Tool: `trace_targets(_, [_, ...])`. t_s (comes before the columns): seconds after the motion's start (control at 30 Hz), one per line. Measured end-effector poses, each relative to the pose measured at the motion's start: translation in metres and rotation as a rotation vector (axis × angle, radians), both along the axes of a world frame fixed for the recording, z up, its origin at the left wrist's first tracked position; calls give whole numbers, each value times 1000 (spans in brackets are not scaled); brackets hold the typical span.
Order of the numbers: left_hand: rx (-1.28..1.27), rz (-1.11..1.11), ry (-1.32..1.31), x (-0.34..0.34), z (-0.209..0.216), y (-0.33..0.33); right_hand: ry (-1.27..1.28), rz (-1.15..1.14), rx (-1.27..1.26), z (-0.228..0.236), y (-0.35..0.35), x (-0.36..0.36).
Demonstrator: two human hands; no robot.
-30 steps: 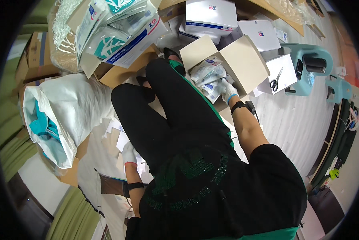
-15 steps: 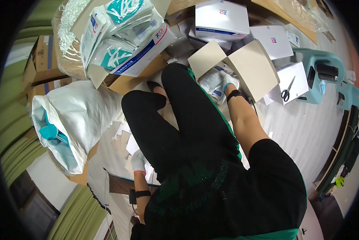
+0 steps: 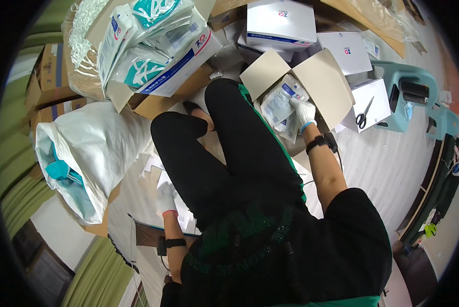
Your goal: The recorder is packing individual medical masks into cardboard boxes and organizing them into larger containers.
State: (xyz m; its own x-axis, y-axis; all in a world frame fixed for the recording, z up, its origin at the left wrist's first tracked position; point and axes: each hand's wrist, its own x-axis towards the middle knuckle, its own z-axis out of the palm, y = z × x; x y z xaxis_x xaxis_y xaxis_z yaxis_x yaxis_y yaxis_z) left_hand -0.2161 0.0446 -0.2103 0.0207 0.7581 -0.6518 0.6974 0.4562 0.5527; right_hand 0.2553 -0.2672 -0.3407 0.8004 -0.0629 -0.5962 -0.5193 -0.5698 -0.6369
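Note:
My right hand (image 3: pixel 304 112), in a white knitted glove with a blue cuff, is inside an open white carton (image 3: pixel 325 84). Its fingers close on the right edge of a flat clear-and-white plastic packet (image 3: pixel 280 105) with a blue label. More packets lie beneath it, partly hidden. On the left, my left hand (image 3: pixel 166 198), gloved in white with a red cuff, is low beside my knee, over loose white papers (image 3: pixel 184 211). Blur and the pale papers hide its fingers, so whether it holds one does not show.
A large open carton (image 3: pixel 181 77) full of green-and-white packets stands at upper left. Below it leans a white sack (image 3: pixel 94 140) with teal pieces inside. Closed white boxes (image 3: pixel 280 23) stand far right, one bearing black scissors (image 3: pixel 364 113). A light-blue plastic stool (image 3: pixel 406 84) is beyond.
My right hand has come back toward me and rightward inside the carton, and a packet now lies tilted up at its fingers. My left hand has shifted slightly left over the papers.

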Motion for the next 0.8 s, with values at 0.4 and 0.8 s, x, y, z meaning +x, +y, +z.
trace_targets(0.4, [563,-884,-531,276,157,-68,-175,-88,744,184,-69,-33])
trace_targets(0.8, [269,-881,-930,285,192,-107,41,68,1338,237,5,-51])
